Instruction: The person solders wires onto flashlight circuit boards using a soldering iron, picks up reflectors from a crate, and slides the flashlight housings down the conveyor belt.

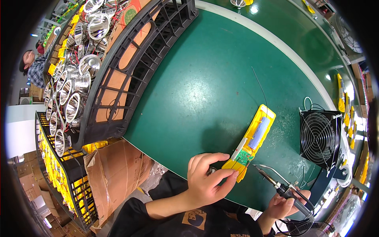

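Note:
A yellow plastic housing (268,113) lies slantwise on the green bench, holding a blue cylindrical battery cell (259,133) and a small green circuit board (244,157). At its near end is my left hand (209,178), thumb and a finger pinched together by the board, seemingly on a thin wire (241,173). My right hand (285,205) grips a soldering iron (282,189) with a curved metal tube alongside. The iron's tip points left, just right of the board; I cannot tell whether it touches. A thin dark wire (258,82) sticks up from the housing's far end.
A black crate (136,67) filled with silver reflector cups (73,106) stands on the left. Below it are a cardboard box (118,173) and another crate of yellow parts (51,162). On the right stands a black fan (319,138). More yellow housings (341,93) lie beyond. A person (34,69) is far left.

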### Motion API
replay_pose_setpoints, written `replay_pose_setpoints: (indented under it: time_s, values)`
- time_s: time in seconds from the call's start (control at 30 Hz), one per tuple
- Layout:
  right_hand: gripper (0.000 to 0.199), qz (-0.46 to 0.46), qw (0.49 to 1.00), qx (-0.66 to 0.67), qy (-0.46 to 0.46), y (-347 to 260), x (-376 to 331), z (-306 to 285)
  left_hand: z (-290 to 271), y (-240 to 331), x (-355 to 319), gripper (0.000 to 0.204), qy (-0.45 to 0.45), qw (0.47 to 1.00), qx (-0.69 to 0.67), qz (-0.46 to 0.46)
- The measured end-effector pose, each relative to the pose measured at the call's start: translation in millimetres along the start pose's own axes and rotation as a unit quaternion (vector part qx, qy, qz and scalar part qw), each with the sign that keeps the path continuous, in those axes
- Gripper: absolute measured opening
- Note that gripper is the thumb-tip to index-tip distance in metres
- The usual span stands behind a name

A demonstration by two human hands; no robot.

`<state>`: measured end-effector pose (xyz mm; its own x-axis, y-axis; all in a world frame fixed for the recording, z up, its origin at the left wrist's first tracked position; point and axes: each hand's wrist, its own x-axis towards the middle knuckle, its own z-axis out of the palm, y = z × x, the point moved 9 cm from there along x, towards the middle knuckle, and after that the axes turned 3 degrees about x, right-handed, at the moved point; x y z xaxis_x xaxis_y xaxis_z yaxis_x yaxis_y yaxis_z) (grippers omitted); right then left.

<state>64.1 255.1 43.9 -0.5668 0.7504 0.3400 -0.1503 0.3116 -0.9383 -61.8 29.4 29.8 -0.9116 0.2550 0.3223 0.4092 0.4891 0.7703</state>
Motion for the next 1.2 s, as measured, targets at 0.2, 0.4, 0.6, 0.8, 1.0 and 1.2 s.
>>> replay_pose_setpoints:
  time_s: [0.2,0.4,0.6,0.8,1.0,1.2]
  values:
    - [0.048,0.044,0.997,-0.048,-0.045,-6,3,37,3,-2,3,0.012,-0.014,1.000,0.012,-0.018]
    - [0.049,0.037,0.996,-0.069,-0.047,-3,2,35,4,-2,4,0.012,-0.020,0.999,0.018,-0.023]
    - [0.049,0.043,0.995,-0.071,-0.051,-2,2,38,6,-3,5,0.011,-0.018,0.999,0.030,-0.027]
    - [0.050,0.055,0.993,-0.085,-0.063,3,-1,36,6,-3,5,0.011,-0.017,0.999,0.033,-0.031]
    - [0.051,0.067,0.992,-0.086,-0.062,1,0,40,7,-3,5,0.010,-0.018,0.999,0.037,-0.030]
    - [0.050,0.064,0.993,-0.074,-0.065,0,0,40,6,-3,5,0.010,-0.018,0.999,0.038,-0.030]
